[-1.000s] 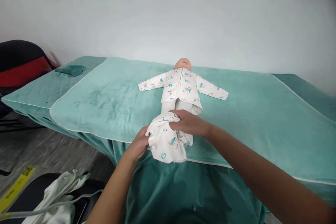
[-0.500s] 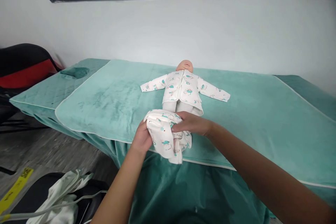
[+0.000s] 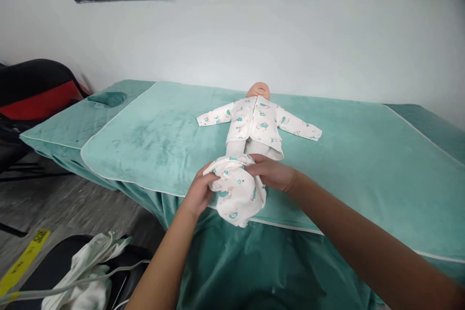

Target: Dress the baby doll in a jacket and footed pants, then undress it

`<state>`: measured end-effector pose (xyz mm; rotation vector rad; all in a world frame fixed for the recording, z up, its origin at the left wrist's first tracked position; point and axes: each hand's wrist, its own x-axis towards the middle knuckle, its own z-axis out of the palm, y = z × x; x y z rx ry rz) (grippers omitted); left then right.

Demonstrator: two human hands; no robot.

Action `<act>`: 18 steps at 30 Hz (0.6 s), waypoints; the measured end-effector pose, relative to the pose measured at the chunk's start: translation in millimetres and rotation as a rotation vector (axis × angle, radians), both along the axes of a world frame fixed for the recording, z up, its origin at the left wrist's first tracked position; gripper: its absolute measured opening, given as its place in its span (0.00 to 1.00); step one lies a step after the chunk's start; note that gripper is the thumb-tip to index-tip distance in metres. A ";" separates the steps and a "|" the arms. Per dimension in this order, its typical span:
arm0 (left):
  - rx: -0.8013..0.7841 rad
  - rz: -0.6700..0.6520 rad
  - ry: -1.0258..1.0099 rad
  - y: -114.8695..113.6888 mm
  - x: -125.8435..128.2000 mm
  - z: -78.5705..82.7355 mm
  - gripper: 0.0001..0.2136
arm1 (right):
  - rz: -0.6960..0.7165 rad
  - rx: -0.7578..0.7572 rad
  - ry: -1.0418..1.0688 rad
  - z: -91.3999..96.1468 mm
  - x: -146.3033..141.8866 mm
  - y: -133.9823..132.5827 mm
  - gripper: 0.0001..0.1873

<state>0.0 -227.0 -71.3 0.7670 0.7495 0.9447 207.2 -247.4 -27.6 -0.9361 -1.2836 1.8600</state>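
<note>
A baby doll [image 3: 258, 90] lies on its back, head toward the wall, arms spread, in a white printed jacket [image 3: 250, 118] fastened down the front. Its pale legs [image 3: 236, 147] come out below the jacket toward me. Bunched up at the lower end of the legs are matching white baby pants [image 3: 238, 196], which hide the feet. My left hand [image 3: 200, 191] is closed on the left edge of the pants, thumb on top. Opposite it, my right hand [image 3: 272, 172] pinches the upper right edge of the cloth.
A green velvet cover [image 3: 363, 169] with pale piping spreads over the bed and hangs down in front of me. At lower left, white cloth [image 3: 85, 266] and a cable rest on a black chair seat [image 3: 45, 261]. A black and red chair [image 3: 39, 92] stands beyond the bed's left end.
My left thumb has come over the front of the pants' edge. The hanging folds of cloth have gathered into a rounder bunch, and the view has shifted slightly.
</note>
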 end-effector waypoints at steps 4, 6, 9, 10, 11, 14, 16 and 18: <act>0.012 0.051 -0.113 -0.7 -0.8 3.8 0.11 | 0.074 0.065 -0.267 11.6 -8.8 -6.2 0.13; 0.009 -0.004 -0.112 -6.1 -7.1 4.8 0.12 | 0.055 0.106 -0.365 16.8 -14.1 -8.2 0.10; 0.030 -0.172 0.002 -16.6 -17.8 4.0 0.20 | -0.035 0.155 -0.410 17.6 -22.7 -8.3 0.11; 0.039 -0.222 0.045 -19.4 -20.0 3.1 0.22 | -0.053 0.174 -0.414 16.3 -25.6 -7.9 0.11; 0.044 -0.239 0.067 -21.3 -21.0 2.0 0.23 | -0.063 0.190 -0.418 14.7 -28.3 -7.5 0.11; 0.023 -0.096 -0.019 -22.8 -18.9 -2.3 0.23 | -0.067 0.194 -0.452 12.1 -33.2 -6.8 0.12; -0.018 0.014 -0.103 -22.5 -15.7 -4.5 0.23 | -0.042 0.185 -0.490 14.0 -32.1 -6.8 0.14; -0.055 0.036 -0.101 -24.3 -13.6 -4.6 0.22 | 0.016 0.194 -0.519 18.5 -27.8 -7.1 0.15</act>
